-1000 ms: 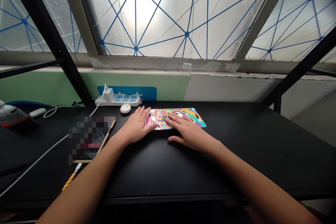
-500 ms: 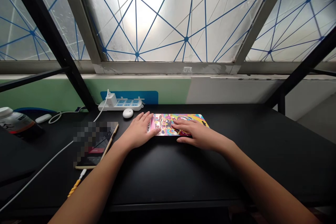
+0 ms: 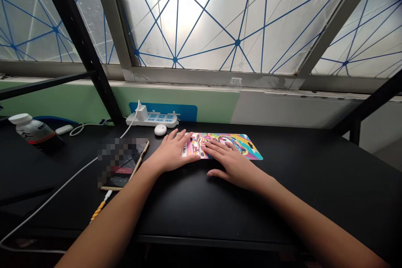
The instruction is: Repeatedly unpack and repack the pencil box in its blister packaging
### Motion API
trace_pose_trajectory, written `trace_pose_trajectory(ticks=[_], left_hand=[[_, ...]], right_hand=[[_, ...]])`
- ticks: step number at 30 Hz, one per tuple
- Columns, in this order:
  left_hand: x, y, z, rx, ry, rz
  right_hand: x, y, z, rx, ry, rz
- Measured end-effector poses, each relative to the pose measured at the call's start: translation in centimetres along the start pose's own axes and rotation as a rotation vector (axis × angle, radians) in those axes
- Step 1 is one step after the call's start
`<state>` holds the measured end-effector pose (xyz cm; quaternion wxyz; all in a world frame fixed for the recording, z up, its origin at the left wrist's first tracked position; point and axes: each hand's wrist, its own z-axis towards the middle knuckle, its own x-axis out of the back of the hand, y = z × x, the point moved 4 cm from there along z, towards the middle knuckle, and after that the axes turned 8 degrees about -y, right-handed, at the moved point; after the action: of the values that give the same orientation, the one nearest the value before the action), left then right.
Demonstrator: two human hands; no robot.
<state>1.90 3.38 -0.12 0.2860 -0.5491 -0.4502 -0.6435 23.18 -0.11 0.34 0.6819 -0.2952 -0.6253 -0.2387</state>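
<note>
A flat, brightly coloured pencil box with cartoon pictures lies on the black desk, the word BOX printed at its left end. My left hand rests over that left end, fingers spread and thumb along the near edge. Across the middle of the pencil box lie the outstretched fingers of my right hand, its thumb apart on the desk side. Both palms face down, and neither hand is wrapped round anything. Part of the printed top is hidden under my fingers.
Left of my left forearm lies a phone, partly pixelated, with a yellow-wrapped charging cable. A power strip, a white round case and a white bottle stand farther back. Black metal posts rise at both sides.
The view has tilted and shifted, so everything sits farther right. My right hand has moved slightly left and nearer along the pencil box, uncovering more of its right end. My left hand stays on the left end.
</note>
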Motion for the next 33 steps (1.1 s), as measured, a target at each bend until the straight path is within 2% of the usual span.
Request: trace_pose_trajectory(ticks=[7,13,18,23,26,29,33], left_hand=[[-0.1,-0.2,0.1,0.033,-0.028,-0.019],[0.0,-0.2,0.0,0.035,-0.047,-0.02],[0.0,-0.2,0.0,0.037,-0.056,-0.018],[0.2,-0.1,-0.1,0.003,-0.026,0.0],[0.2,0.6,-0.3,-0.07,0.021,0.023],[-0.1,2.4,-0.5,-0.175,0.056,0.047],[-0.4,4.7,-0.7,-0.309,0.091,0.007]], right_hand=[[1.2,0.8,-0.5,-0.044,-0.133,0.127],[2.2,3.0,-1.6,-0.095,-0.19,0.229],[3.5,5.3,-2.8,-0.168,-0.184,0.308],[4.0,7.1,-3.3,-0.287,-0.097,0.234],[3.6,6.5,-2.7,-0.223,0.015,0.131],[2.7,4.6,-1.8,-0.125,0.142,0.061],[1.2,1.4,-0.8,-0.028,0.159,0.013]])
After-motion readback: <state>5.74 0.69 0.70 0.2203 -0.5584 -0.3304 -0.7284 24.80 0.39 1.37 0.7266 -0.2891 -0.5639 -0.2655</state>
